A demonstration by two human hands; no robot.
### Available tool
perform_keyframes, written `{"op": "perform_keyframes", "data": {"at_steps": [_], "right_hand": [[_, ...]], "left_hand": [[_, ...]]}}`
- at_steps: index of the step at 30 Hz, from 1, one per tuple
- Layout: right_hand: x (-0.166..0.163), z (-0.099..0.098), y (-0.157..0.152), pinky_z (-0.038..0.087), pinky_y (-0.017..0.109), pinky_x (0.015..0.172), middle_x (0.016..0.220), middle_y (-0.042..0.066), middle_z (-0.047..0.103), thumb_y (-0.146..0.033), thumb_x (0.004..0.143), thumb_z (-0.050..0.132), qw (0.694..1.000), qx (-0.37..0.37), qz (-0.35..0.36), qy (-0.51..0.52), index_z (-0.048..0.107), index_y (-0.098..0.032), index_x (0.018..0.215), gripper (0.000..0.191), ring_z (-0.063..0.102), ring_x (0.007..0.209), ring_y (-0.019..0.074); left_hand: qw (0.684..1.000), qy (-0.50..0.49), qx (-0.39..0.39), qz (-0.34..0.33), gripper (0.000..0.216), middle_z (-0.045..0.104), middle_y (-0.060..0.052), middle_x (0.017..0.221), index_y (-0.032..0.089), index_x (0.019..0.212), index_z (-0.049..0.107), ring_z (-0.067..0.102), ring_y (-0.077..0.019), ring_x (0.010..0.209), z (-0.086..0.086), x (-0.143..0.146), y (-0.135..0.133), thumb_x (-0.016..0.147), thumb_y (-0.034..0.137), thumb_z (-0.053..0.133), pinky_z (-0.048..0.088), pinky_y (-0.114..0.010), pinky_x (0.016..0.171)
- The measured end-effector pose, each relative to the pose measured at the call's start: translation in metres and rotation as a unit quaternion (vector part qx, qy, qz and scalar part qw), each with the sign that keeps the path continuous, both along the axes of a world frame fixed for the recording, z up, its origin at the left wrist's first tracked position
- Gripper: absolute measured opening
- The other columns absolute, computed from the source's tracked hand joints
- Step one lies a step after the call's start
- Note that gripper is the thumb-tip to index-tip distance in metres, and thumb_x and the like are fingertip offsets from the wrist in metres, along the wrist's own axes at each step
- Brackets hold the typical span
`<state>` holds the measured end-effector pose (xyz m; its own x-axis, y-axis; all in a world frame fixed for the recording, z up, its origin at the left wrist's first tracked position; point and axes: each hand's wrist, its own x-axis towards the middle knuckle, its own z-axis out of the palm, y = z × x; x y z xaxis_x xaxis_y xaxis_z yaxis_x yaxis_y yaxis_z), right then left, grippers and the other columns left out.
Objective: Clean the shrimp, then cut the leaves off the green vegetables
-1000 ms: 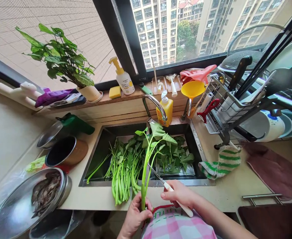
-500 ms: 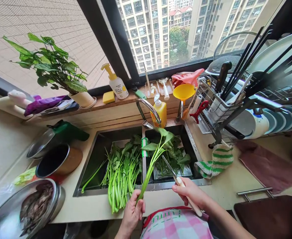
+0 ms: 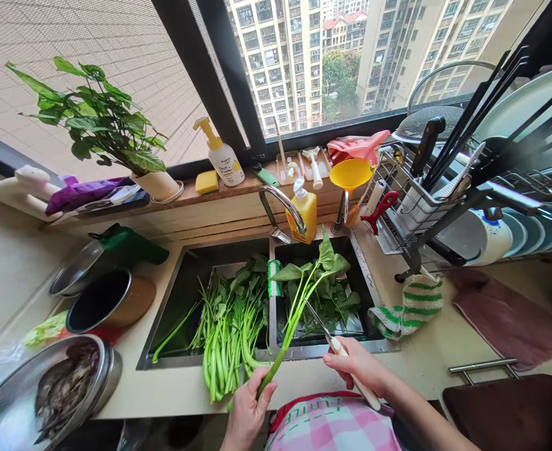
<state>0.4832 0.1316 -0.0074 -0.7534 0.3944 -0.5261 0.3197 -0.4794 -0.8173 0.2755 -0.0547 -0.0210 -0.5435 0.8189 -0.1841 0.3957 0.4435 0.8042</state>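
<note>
My left hand (image 3: 249,407) is closed round the lower end of a long stem of leafy greens (image 3: 289,332), its leaves reaching up over the right sink basin. In my right hand (image 3: 358,365) is a knife (image 3: 338,346) with a pale handle; its narrow blade points up and left, close to the stem, and I cannot tell whether it touches. A thick bunch of greens (image 3: 229,332) lies in the left basin, stems hanging over the front rim. Cut leaves (image 3: 336,305) lie in the right basin (image 3: 367,282).
A faucet (image 3: 280,199) rises behind the sink. Right of it stand a dish rack (image 3: 398,219) with knives and chopsticks and a striped cloth (image 3: 421,304). To the left are a pot (image 3: 137,300) and a lidded bowl (image 3: 109,382). A potted plant (image 3: 156,185) sits on the sill.
The held stem has tilted a little to the right, its leaves turning over the right basin. My left hand has shifted slightly; the knife stays close beside the stem.
</note>
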Motion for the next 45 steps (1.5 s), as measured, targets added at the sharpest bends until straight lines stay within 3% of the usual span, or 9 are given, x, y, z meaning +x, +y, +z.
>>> {"op": "perform_keyframes", "data": {"at_steps": [7, 11, 13, 17, 21, 26, 32, 37, 45], "right_hand": [[-0.001, 0.0, 0.001, 0.032, 0.017, 0.035, 0.052, -0.009, 0.039, -0.041, 0.066, 0.064, 0.997, 0.042, -0.003, -0.061, 0.04, -0.02, 0.067, 0.032, 0.035, 0.04, 0.0047], [0.0, -0.004, 0.001, 0.028, 0.016, 0.031, 0.045, -0.011, 0.036, -0.045, 0.065, 0.064, 0.995, 0.048, -0.005, -0.089, 0.037, -0.021, 0.065, 0.036, 0.033, 0.034, 0.0041], [0.002, -0.005, 0.0, 0.026, 0.017, 0.03, 0.042, -0.011, 0.035, -0.049, 0.065, 0.063, 0.997, 0.03, -0.01, -0.073, 0.036, -0.021, 0.064, 0.039, 0.032, 0.031, 0.0042], [0.008, -0.006, 0.0, 0.026, 0.017, 0.031, 0.042, -0.01, 0.038, -0.054, 0.064, 0.061, 0.999, -0.029, -0.018, -0.006, 0.037, -0.02, 0.062, 0.042, 0.032, 0.031, 0.0039], [0.014, -0.004, -0.001, 0.027, 0.017, 0.032, 0.042, -0.008, 0.043, -0.052, 0.061, 0.063, 0.997, -0.073, 0.019, 0.018, 0.041, -0.019, 0.063, 0.04, 0.034, 0.033, 0.0043], [0.012, -0.006, -0.006, 0.028, 0.016, 0.031, 0.044, -0.006, 0.048, -0.042, 0.056, 0.065, 0.992, -0.108, 0.058, -0.01, 0.046, -0.017, 0.063, 0.032, 0.037, 0.033, 0.0049], [-0.009, -0.007, -0.003, 0.033, 0.019, 0.032, 0.042, -0.008, 0.043, -0.041, 0.061, 0.062, 0.977, -0.212, 0.034, -0.001, 0.048, -0.018, 0.065, 0.028, 0.036, 0.032, 0.0061], [-0.024, -0.006, 0.003, 0.036, 0.019, 0.034, 0.045, -0.007, 0.044, -0.044, 0.066, 0.062, 0.972, -0.23, 0.024, 0.043, 0.051, -0.016, 0.067, 0.03, 0.037, 0.034, 0.0056], [-0.036, -0.019, 0.0, 0.034, 0.015, 0.031, 0.039, -0.008, 0.041, -0.044, 0.079, 0.052, 0.974, -0.228, 0.015, -0.007, 0.05, -0.016, 0.067, 0.031, 0.033, 0.028, 0.0043]], "left_hand": [[0.999, 0.005, -0.014, -0.037, 0.027, 0.066, -0.001, 0.064, 0.024, 0.092, 0.069, 0.059, -0.0177, 0.056, 0.003, -0.001, 0.001, 0.072, 0.041, 0.063, 0.046, -0.023, 0.058], [0.999, -0.032, 0.005, -0.01, 0.028, 0.069, -0.004, 0.073, 0.023, 0.088, 0.069, 0.062, -0.021, 0.067, 0.006, -0.002, 0.003, 0.069, 0.043, 0.066, 0.048, -0.025, 0.064], [0.997, -0.076, 0.015, 0.018, 0.031, 0.068, -0.005, 0.07, 0.022, 0.085, 0.069, 0.062, -0.0213, 0.066, 0.005, -0.001, 0.002, 0.066, 0.047, 0.068, 0.048, -0.025, 0.06], [0.98, -0.187, 0.011, 0.062, 0.042, 0.049, 0.004, 0.043, 0.018, 0.084, 0.064, 0.046, -0.0115, 0.037, 0.0, 0.001, 0.0, 0.066, 0.056, 0.064, 0.036, -0.02, 0.039], [0.955, -0.266, 0.032, 0.13, 0.05, 0.045, 0.006, 0.045, 0.016, 0.071, 0.056, 0.037, -0.0052, 0.032, -0.002, 0.004, 0.002, 0.062, 0.065, 0.061, 0.027, -0.016, 0.033], [0.927, -0.318, 0.053, 0.191, 0.051, 0.044, 0.007, 0.047, 0.015, 0.074, 0.055, 0.033, -0.0022, 0.032, 0.006, 0.006, 0.008, 0.061, 0.064, 0.063, 0.023, -0.013, 0.031], [0.909, -0.35, 0.067, 0.215, 0.049, 0.043, 0.007, 0.047, 0.015, 0.073, 0.055, 0.03, -0.0003, 0.032, 0.015, 0.01, 0.011, 0.062, 0.061, 0.065, 0.021, -0.012, 0.03], [0.912, -0.353, 0.061, 0.202, 0.049, 0.043, 0.008, 0.046, 0.015, 0.072, 0.055, 0.031, -0.0007, 0.03, 0.014, 0.013, 0.009, 0.061, 0.062, 0.065, 0.022, -0.012, 0.03], [0.913, -0.356, 0.05, 0.192, 0.05, 0.042, 0.008, 0.045, 0.015, 0.072, 0.054, 0.03, 0.0001, 0.03, 0.011, 0.013, 0.009, 0.062, 0.063, 0.064, 0.021, -0.011, 0.031]]}}
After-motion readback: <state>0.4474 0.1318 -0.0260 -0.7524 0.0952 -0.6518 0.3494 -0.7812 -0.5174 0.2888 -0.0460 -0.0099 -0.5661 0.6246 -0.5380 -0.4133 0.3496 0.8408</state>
